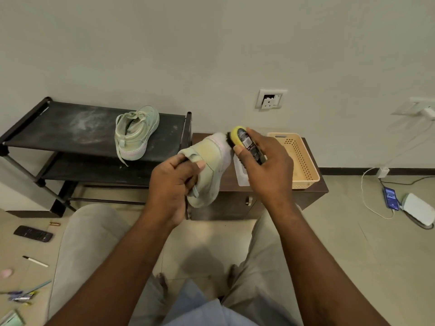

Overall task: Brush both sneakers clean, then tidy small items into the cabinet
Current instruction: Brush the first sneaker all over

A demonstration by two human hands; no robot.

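Right hand (266,168) grips brush (242,138) against sneaker (211,156); brush label illegible.

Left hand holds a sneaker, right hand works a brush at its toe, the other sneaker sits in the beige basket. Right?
No. The head view shows the other sneaker on the top shelf of the black rack, not in the beige basket. Otherwise right: the left hand holds a sneaker and the right hand works a brush at its toe.

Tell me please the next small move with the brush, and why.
Probably stroke the brush along the toe of the held sneaker: the right hand grips it with bristles at the toe, while the left hand grips the heel end. The other sneaker lies on the rack.
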